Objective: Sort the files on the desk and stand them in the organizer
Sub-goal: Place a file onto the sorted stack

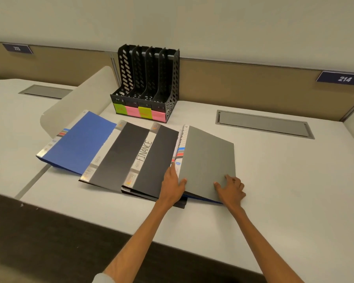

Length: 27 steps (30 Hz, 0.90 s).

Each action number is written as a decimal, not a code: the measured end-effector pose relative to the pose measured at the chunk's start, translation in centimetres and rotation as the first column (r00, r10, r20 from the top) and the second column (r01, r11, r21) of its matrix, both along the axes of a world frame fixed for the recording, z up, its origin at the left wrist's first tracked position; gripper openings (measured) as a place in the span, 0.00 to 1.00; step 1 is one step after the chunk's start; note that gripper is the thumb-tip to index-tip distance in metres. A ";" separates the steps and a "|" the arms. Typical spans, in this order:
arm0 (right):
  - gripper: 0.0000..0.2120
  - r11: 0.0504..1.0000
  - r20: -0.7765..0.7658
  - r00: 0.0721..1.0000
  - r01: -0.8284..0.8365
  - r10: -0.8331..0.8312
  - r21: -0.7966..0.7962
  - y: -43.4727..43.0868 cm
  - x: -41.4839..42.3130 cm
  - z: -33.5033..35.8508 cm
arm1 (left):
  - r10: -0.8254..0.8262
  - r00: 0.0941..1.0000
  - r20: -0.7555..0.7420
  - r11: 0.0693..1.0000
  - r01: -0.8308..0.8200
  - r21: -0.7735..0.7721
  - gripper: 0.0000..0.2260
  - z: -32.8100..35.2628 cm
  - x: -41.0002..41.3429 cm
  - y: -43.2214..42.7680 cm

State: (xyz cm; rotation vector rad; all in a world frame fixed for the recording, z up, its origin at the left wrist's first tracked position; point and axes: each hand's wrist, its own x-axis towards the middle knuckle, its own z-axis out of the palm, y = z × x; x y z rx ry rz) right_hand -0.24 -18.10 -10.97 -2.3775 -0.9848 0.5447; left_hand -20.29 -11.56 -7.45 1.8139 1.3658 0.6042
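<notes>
Several files lie fanned across the desk: a blue file (78, 144) at the left, a black file (119, 154), a black file with FINANCE on its spine (153, 160), and a grey file (206, 160) at the right. My left hand (172, 186) holds the grey file's left edge, thumb on its cover. My right hand (231, 188) grips its near right corner, fingers on top. A blue edge shows under the grey file. The black organizer (149, 82) stands at the back with several slots holding nothing, and green and pink labels on its front.
A low partition (253, 84) runs behind the white desk (274, 180), with number plates 213 and 214. Two grey cable hatches (264, 125) are set in the desktop. A curved divider panel (80, 99) stands left of the organizer. The desk's front edge borders dark floor.
</notes>
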 end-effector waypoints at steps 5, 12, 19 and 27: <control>0.22 0.998 0.005 1.000 -0.027 0.026 0.063 0.4 -1.9 0.3 | -0.034 0.998 0.054 0.999 0.035 -0.009 0.32 -0.2 -0.7 0.2; 0.17 0.970 0.007 0.992 -0.123 0.124 0.208 2.0 -5.6 1.6 | -0.054 0.987 0.149 0.998 0.059 -0.028 0.22 -1.5 -3.8 -0.2; 0.14 0.913 0.023 0.973 -0.223 0.229 0.341 3.5 -10.7 3.0 | -0.010 0.992 0.126 0.998 0.018 -0.059 0.22 -1.7 -8.1 -0.7; 0.14 0.829 0.065 0.935 -0.340 0.349 0.443 5.7 -16.7 4.5 | 0.140 0.971 0.193 0.989 -0.148 0.026 0.20 -0.6 -12.3 -1.4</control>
